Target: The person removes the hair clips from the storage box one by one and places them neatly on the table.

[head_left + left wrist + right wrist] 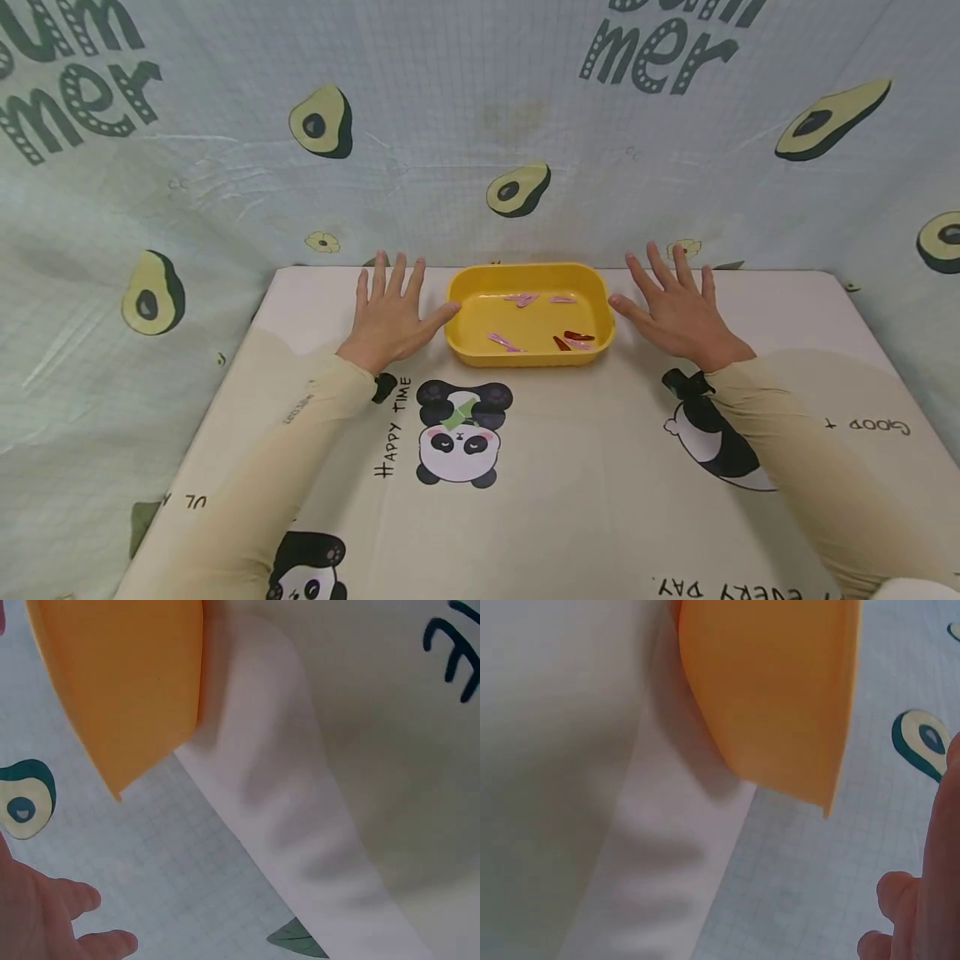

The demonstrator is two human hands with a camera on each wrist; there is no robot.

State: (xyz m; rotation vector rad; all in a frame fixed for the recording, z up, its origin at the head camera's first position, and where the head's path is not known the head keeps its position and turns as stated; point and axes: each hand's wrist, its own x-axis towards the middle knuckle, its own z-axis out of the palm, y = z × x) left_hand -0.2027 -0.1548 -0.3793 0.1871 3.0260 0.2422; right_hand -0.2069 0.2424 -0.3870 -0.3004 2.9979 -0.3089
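**Yellow tray (532, 321) between left hand (393, 323) and right hand (681, 317)**

Nearest my viewpoint, 2 beige sleeves (795, 442) cross the table (585, 483), an upside-down panda print (459, 450) between them. I see both hands fully spread, fingers straight, holding nothing; each thumb reaches the tray's rim, but I can't tell whether it touches. The tray sits at the middle of the table's far edge. Inside, 2 dark red clips (578, 336) lie toward its near right corner, pink clips (522, 299) farther back. Behind hangs an avocado-print sheet (420, 183).
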